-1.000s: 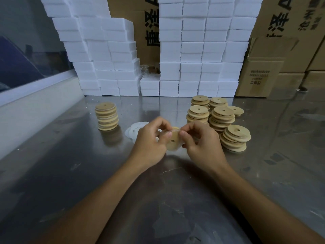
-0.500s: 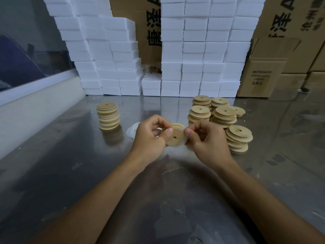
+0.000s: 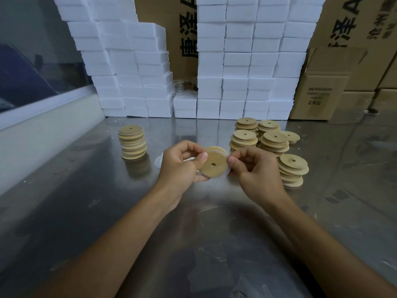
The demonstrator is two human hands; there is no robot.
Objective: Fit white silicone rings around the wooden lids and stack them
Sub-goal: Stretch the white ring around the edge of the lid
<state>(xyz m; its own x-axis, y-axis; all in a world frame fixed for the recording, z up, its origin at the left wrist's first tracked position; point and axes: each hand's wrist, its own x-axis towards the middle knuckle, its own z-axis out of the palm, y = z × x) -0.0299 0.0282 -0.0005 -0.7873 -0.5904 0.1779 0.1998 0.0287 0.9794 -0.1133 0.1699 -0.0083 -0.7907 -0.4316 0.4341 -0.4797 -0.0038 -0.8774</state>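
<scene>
Two hands were in view, the left hand (image 3: 180,166) and the right hand (image 3: 255,173), with one wooden lid (image 3: 213,163) between them. Six lid stacks stood on the table: one ringed stack (image 3: 132,141) at left, five plain stacks (image 3: 275,140) at right.

Surface: a scuffed, reflective metal table (image 3: 86,211).
Left of centre: one stack of wooden lids (image 3: 132,142), white edges seen between the discs.
Right of centre: a cluster of lid stacks (image 3: 271,143), set close together; the nearest stack (image 3: 292,172) leans slightly.
Middle: white rings (image 3: 158,162), laid flat, partly hidden.
Back edge: white foam blocks (image 3: 245,61) piled in two tall walls, with cardboard boxes (image 3: 318,95) placed to their right.
</scene>
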